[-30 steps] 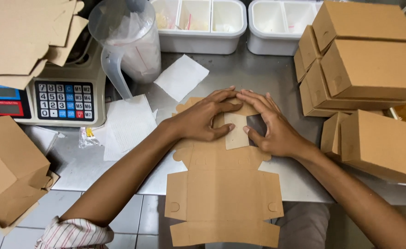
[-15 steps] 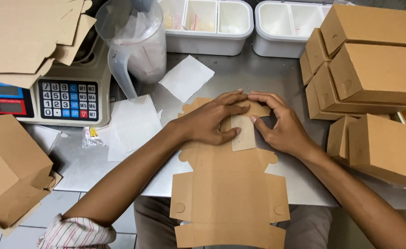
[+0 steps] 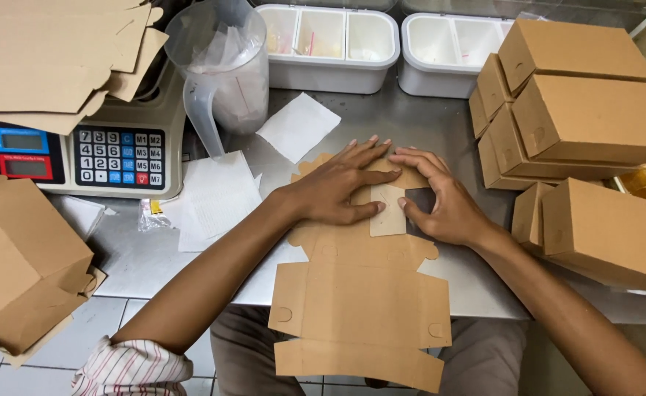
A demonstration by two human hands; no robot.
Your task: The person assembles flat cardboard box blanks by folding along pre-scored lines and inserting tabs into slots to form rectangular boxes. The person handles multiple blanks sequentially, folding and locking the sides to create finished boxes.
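on the steel table (image 3: pixel 440 132) lies a flat brown cardboard box blank (image 3: pixel 359 301), its near end hanging over the table edge. closed boxes (image 3: pixel 594 117) are stacked at the right, a scale (image 3: pixel 110 158) and a plastic jug (image 3: pixel 224 73) at the left. both hands press flat, fingers spread, on the blank's far flaps: left hand (image 3: pixel 337 191), right hand (image 3: pixel 444 205).
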